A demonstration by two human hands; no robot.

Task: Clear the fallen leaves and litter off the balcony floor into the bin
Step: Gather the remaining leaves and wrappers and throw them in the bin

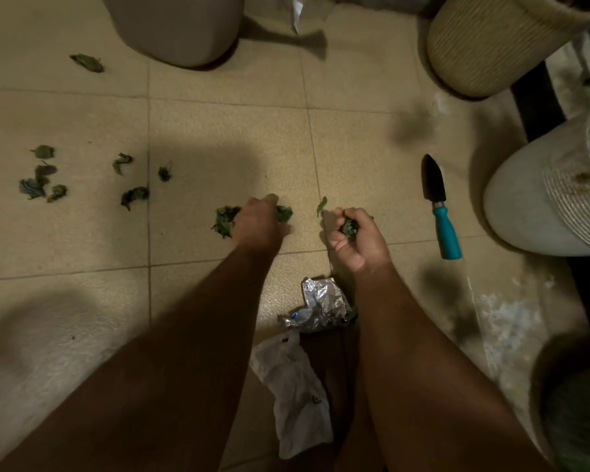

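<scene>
Gathering of leaves [226,220] is observed on the tiled floor [218,137]: the left hand [261,221] is curled over a clump, and a wad of leaves is clenched in the right hand [353,238]. Loose leaves [41,175] are scattered well apart to the left. Judged light, limp and crumbly; best scooped from beneath in bunches. Crumpled foil [322,303] and a plastic bag [295,393] lie between the forearms; a trowel [440,207] lies to the right.
</scene>
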